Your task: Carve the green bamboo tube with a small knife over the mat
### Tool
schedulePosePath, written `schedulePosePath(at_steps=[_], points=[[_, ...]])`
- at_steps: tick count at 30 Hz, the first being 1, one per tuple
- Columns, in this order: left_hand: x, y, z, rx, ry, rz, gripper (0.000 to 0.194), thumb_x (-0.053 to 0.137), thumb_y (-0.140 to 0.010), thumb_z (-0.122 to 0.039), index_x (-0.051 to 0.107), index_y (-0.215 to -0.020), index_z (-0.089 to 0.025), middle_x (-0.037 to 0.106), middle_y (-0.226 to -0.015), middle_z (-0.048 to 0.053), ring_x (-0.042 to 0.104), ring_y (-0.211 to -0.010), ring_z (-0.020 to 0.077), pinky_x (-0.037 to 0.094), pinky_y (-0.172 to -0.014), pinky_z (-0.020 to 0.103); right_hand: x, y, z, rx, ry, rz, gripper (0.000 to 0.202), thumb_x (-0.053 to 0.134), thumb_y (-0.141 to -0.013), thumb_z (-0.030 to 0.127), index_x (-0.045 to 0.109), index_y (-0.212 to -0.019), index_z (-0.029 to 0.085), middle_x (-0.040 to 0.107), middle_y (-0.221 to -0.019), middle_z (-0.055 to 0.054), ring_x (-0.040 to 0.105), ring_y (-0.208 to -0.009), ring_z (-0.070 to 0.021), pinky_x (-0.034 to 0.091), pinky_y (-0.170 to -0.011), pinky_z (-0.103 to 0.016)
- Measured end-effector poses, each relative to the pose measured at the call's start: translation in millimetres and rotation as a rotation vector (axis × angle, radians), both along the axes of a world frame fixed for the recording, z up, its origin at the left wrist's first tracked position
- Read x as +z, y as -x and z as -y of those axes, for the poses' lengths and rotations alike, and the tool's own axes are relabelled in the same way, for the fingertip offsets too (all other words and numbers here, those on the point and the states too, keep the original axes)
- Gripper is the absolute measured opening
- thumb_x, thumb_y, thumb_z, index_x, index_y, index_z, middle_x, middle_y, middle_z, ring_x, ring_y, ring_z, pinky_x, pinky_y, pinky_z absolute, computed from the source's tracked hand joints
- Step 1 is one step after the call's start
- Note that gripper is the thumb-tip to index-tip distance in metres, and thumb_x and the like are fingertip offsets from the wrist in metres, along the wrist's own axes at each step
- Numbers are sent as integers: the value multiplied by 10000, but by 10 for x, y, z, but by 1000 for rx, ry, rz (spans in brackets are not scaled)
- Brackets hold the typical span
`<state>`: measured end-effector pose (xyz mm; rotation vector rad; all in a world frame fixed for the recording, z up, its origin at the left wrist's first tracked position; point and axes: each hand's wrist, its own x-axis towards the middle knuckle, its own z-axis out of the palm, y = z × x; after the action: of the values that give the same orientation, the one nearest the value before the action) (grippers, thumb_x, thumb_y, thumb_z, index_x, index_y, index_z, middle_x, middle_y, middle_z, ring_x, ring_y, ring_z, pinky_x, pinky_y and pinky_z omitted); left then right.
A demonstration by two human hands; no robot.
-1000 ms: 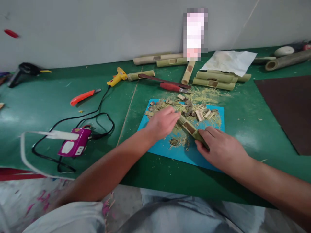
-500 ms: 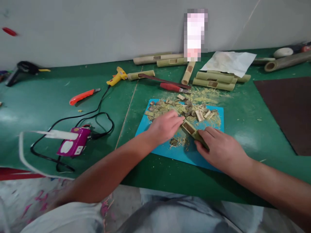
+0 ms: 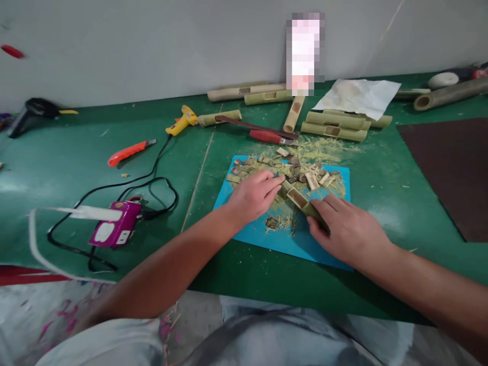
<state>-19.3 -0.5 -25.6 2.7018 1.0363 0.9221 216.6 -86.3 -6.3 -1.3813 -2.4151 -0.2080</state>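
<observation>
My right hand (image 3: pixel 345 226) is wrapped round the lower end of a green bamboo tube (image 3: pixel 298 198) with a rectangular opening cut in its upper side. The tube slants up to the left over a blue mat (image 3: pixel 297 246). At its far end my left hand (image 3: pixel 256 194) is closed with fingertips pinched together; a small dark bit shows at them, too small to name. Bamboo chips (image 3: pixel 311 180) and shavings lie heaped behind the hands, and a small clump of shavings (image 3: pixel 280 222) lies in front of the tube.
Behind the mat lie a red-handled knife (image 3: pixel 267 136), cut bamboo tubes (image 3: pixel 333 131) and a white paper (image 3: pixel 358 97). To the left are an orange cutter (image 3: pixel 127 154), a yellow glue gun (image 3: pixel 183 121) and a purple power box (image 3: pixel 114 223) with cables. A dark sheet (image 3: pixel 450 173) lies right.
My left hand has drawn slightly left, away from the tube's opening, and more of the tube's far end shows. My right hand still grips the tube; its opening is turned slightly.
</observation>
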Motion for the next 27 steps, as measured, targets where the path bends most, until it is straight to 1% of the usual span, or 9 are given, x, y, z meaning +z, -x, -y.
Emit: schedulePosePath(at_steps=[2, 7, 10, 15, 18, 21, 24, 27], points=[[7, -7, 29, -10, -9, 1, 279, 472, -1028, -238, 692, -1158, -126, 669, -919, 73, 646, -823, 141, 540, -748, 266, 6, -4, -3, 7, -8, -7, 263, 490, -948, 282, 681, -1019, 117, 649, -813, -67, 563, -663, -165, 390, -594, -299], [5, -46, 109, -36, 9, -33, 288, 476, -1034, -263, 679, -1196, -140, 681, -936, 68, 657, -834, 139, 546, -740, 252, 6, -23, -24, 9, -7, -11, 240, 470, -958, 255, 679, -921, 141, 646, -797, -67, 557, -648, -163, 393, -590, -304], [8, -52, 135, -42, 22, -70, 325, 426, -1051, -281, 661, -1227, -142, 668, -926, 68, 648, -821, 137, 546, -726, 251, -1, -32, -37, 5, -7, -6, 248, 473, -965, 263, 684, -917, 141, 651, -799, -68, 565, -663, -166, 395, -599, -305], [22, -35, 165, -67, -24, -146, 352, 369, -1065, -276, 642, -1237, -137, 652, -896, 65, 625, -772, 128, 528, -681, 239, -2, -50, -56, 7, 27, 1, 280, 463, -984, 291, 691, -935, 136, 649, -785, -67, 585, -681, -180, 403, -601, -310], [11, -30, 173, -47, -55, -182, 356, 354, -1070, -283, 634, -1237, -137, 653, -893, 65, 620, -765, 127, 518, -669, 236, -9, -69, -71, -5, 64, -6, 282, 463, -986, 289, 693, -939, 132, 659, -797, -67, 595, -681, -181, 403, -593, -311], [-7, -45, 169, -31, -81, -195, 373, 332, -1077, -292, 633, -1233, -134, 644, -880, 60, 604, -739, 120, 506, -659, 230, -23, -78, -82, -13, 68, -12, 284, 476, -984, 306, 694, -932, 132, 658, -798, -68, 591, -671, -176, 399, -587, -309], [-21, -99, 153, -21, -90, -200, 376, 328, -1078, -288, 639, -1225, -134, 625, -847, 48, 584, -713, 116, 488, -642, 224, -34, -68, -87, -2, 77, -14, 286, 480, -982, 314, 691, -922, 131, 650, -800, -76, 590, -684, -178, 406, -601, -309], [-24, -169, 132, 1, -77, -193, 361, 341, -1073, -278, 657, -1186, -144, 619, -843, 45, 591, -725, 121, 485, -652, 228, -34, -61, -87, 2, 113, -16, 267, 478, -975, 288, 686, -923, 130, 651, -829, -88, 595, -710, -184, 414, -614, -313]])
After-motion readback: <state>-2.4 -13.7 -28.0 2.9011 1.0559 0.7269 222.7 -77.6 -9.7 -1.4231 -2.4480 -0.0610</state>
